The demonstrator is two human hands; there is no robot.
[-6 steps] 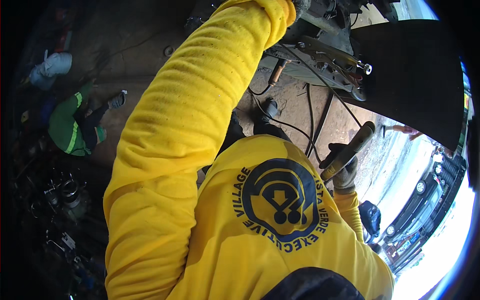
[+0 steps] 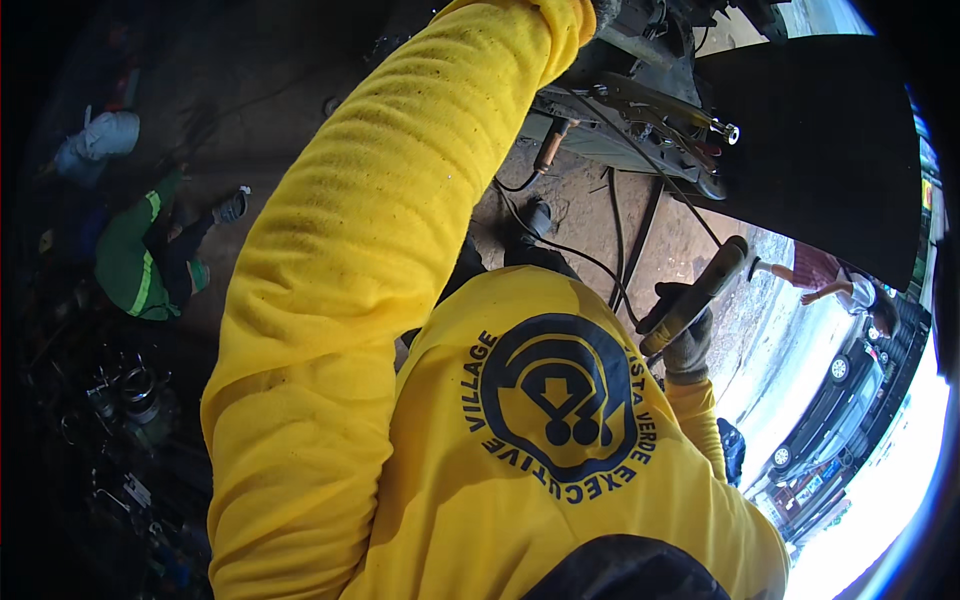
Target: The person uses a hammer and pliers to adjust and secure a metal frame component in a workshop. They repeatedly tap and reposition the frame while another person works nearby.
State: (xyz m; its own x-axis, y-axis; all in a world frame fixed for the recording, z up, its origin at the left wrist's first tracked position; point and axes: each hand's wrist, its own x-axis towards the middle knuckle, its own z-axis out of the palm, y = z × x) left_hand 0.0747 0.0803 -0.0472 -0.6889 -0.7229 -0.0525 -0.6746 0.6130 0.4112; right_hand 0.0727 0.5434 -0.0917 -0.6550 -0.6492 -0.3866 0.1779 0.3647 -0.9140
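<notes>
Right hand [image 2: 686, 335], gloved, wrapped round a tool handle [image 2: 697, 293] below the dark panel [image 2: 810, 140]. Left hand hidden past the yellow sleeve [image 2: 400, 200], grip unclear. Cables [image 2: 560, 245] cross the dirt floor [image 2: 580, 210].

the left hand [image 2: 607, 10] is cut off at twelve o'clock; clutter [image 2: 130, 400] at nine o'clock is lost in shadow.

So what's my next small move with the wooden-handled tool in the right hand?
Probably swing the wooden-handled tool up toward the machine parts: the gloved right hand grips it low and apart from them, while the left sleeve already reaches there.
</notes>
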